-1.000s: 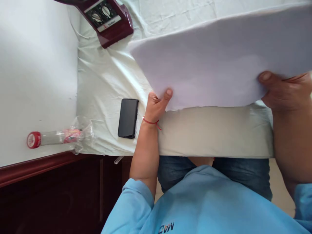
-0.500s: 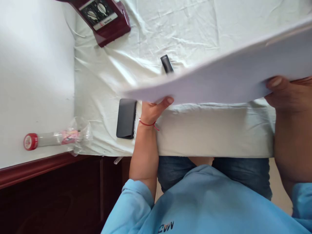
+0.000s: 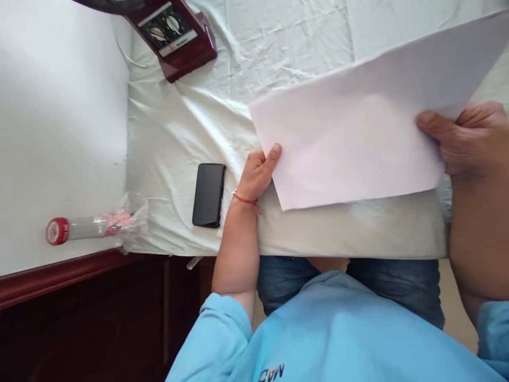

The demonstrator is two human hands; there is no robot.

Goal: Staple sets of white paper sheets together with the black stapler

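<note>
A large white sheet of paper [image 3: 358, 132] lies slanted over the cloth-covered table [image 3: 199, 116]. My left hand [image 3: 258, 172] pinches its near left edge, thumb on top; a red thread circles the wrist. My right hand [image 3: 467, 138] grips the sheet's right edge, fingers curled over it. The far right corner of the sheet runs out of view.
A black phone [image 3: 209, 194] lies face up just left of my left wrist. A dark red device with dials [image 3: 175, 32] stands at the far left of the cloth. A bottle with a red cap [image 3: 83, 227] lies in plastic wrap near the dark wooden edge [image 3: 59, 278].
The sheet tipped nearly edge-on, baring a small black object on the cloth, then came back down flatter and now covers it. Both hands kept their grip on its edges.
</note>
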